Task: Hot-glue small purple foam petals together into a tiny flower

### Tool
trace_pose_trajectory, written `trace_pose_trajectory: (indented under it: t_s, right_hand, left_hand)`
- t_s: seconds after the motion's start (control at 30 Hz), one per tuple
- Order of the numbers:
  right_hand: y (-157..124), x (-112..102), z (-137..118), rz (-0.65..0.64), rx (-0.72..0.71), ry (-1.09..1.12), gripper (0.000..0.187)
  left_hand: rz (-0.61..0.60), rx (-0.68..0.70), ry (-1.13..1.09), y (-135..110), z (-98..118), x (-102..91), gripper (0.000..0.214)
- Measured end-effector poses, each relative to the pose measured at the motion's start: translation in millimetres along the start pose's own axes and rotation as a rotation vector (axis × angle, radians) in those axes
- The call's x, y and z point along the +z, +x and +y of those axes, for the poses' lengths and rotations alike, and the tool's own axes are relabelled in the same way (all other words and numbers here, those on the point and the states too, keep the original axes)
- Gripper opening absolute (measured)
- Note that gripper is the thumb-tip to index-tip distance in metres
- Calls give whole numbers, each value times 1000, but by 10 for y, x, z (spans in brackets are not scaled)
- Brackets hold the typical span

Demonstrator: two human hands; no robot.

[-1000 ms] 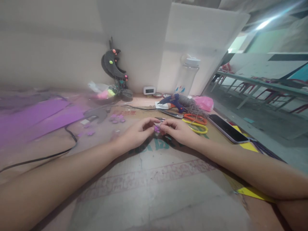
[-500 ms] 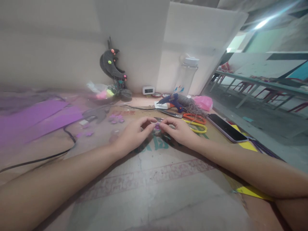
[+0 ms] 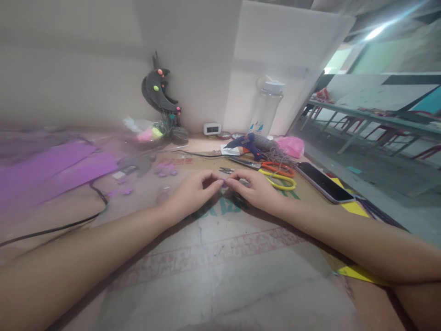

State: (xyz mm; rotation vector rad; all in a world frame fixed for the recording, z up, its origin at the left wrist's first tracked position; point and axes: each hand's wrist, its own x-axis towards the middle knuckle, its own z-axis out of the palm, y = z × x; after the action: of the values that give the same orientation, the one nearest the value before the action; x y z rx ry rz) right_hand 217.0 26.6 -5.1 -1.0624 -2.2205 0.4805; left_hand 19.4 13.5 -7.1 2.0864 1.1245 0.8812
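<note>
My left hand (image 3: pixel 193 191) and my right hand (image 3: pixel 257 188) meet at the middle of a cardboard sheet (image 3: pixel 223 257) on the table. Both pinch a tiny purple piece (image 3: pixel 223 184) between their fingertips, and the fingers almost hide it. Both forearms rest on the cardboard. Small metal tweezers (image 3: pixel 225 170) lie just beyond the fingertips. Several purple foam bits (image 3: pixel 165 169) lie to the left of my left hand.
Orange scissors (image 3: pixel 277 168), yellow scissors (image 3: pixel 280 184), a blue glue gun (image 3: pixel 246 142) and a phone (image 3: pixel 324 182) lie at the right. Purple foam sheets (image 3: pixel 51 168) and a black cable (image 3: pixel 69 223) are at the left. A water bottle (image 3: pixel 267 108), a small clock (image 3: pixel 212 128) and a black moon ornament (image 3: pixel 158 89) stand at the back wall.
The fingertips of both hands have closed tighter around the purple piece, which shows less now. The hands stay in the same spot.
</note>
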Motion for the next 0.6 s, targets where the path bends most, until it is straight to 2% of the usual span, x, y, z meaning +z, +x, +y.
trace_pose_trajectory:
  t_s: [0.1, 0.23, 0.33, 0.47, 0.6]
  right_hand:
    - [-1, -8, -9, -14, 26, 72, 29]
    - [3, -4, 17, 15, 101, 230, 24]
    - [7, 6, 48, 30, 83, 323, 24]
    - [-2, 7, 60, 51, 43, 320, 27]
    - [-10, 11, 48, 42, 44, 311, 16]
  left_hand:
    - [9, -2, 10, 2, -5, 0, 27]
    - [5, -11, 0, 11, -12, 1, 26]
    - [9, -24, 11, 15, -6, 2, 25]
    - [2, -54, 49, 12, 4, 4, 24]
    - [-26, -43, 38, 6, 0, 6, 25]
